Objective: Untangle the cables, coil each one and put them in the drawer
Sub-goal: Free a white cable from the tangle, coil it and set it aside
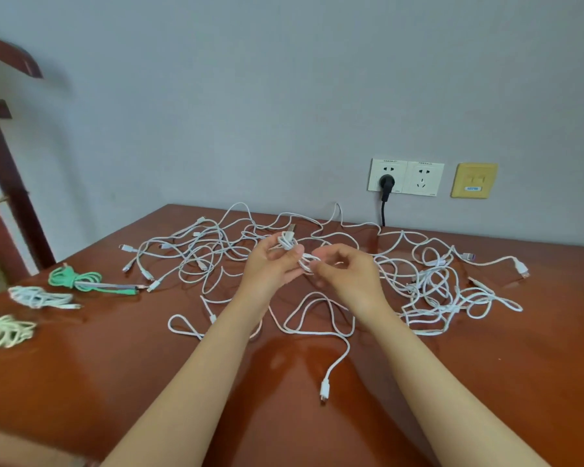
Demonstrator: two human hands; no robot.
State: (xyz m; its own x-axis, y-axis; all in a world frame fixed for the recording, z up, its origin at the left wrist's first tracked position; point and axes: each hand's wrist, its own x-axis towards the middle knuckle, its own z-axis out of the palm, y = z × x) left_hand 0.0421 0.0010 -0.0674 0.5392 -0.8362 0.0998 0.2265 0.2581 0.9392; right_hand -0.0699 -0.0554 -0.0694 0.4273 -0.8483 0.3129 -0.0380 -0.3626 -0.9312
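Both hands are raised over the middle of the brown table point(142, 372), with the forearms coming in from the near edge. The left hand point(270, 266) has its fingers curled around a half-coiled cable point(289, 245), a small white bundle that sits at the fingertips. The right hand point(349, 276) is also curled, and its thumb and fingers pinch the same cable just beside the bundle; the exact place of contact is partly hidden by the fingers. Behind and under the hands a tangle of white cables point(196, 252) spreads along the far edge of the table, and it becomes a thicker heap point(435, 293) toward the far right corner. It is not possible to count the cables, because they cross each other many times. One loose end with a plug point(324, 392) lies toward the near edge, between the forearms. By the left edge lie three coiled cables: a green coil point(76, 279), a white coil point(38, 297) and a pale coil point(5, 329), which is blurred and cut off by the frame. On the wall, a black plug point(385, 183) sits in a double socket point(406, 178), beside a yellow plate point(474, 180). Dark wooden furniture point(11, 183) at the left is blurred and only partly seen.
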